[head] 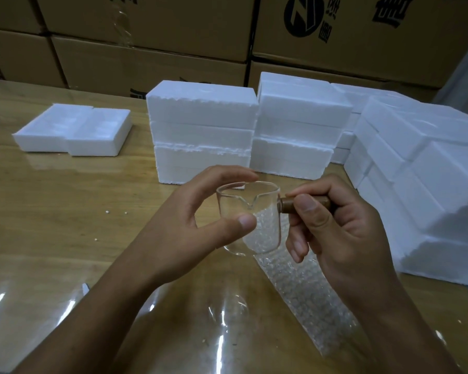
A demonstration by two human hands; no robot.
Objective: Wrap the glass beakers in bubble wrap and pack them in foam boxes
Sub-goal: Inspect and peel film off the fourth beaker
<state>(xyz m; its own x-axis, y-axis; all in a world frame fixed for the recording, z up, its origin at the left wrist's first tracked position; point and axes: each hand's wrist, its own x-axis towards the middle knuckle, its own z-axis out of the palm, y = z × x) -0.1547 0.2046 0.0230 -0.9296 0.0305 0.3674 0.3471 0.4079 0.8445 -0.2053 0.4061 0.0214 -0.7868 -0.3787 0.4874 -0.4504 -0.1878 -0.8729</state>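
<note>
Holding the glass beaker (247, 220) upright over the far end of a bubble wrap strip (303, 292) laid out toward the near edge of the wooden table (65, 211); hard to tell whether resting on it or just above. Gripping the glass body with the left hand (189, 225), thumb pressed on the near wall below the spout (250, 205), fingers curved over the far rim. Pinching the short wooden handle (286, 205) on the beaker's right side with the right hand (343, 225), thumb on top, remaining fingers curled beneath.

Seems to be the very start of wrapping: no wrap around the glass yet. Probably best to lay the beaker on its side across the strip's far end, square to the strip's length, then roll toward the body with steady tension. Keep the handle sticking out past one edge, or fold spare wrap over it afterwards. Avoid squeezing the thin rim; press on the wall instead. Give the spout, likely the weakest point, full cover. Pin the strip's end while rolling, since likely to slide on the glossy clear sheet (52, 306) covering the table.

Closed white foam boxes (200, 130) stacked beyond and to the right, open foam trays (73, 130) at far left, well apart from the hands, cardboard cartons (146, 36) behind
</note>
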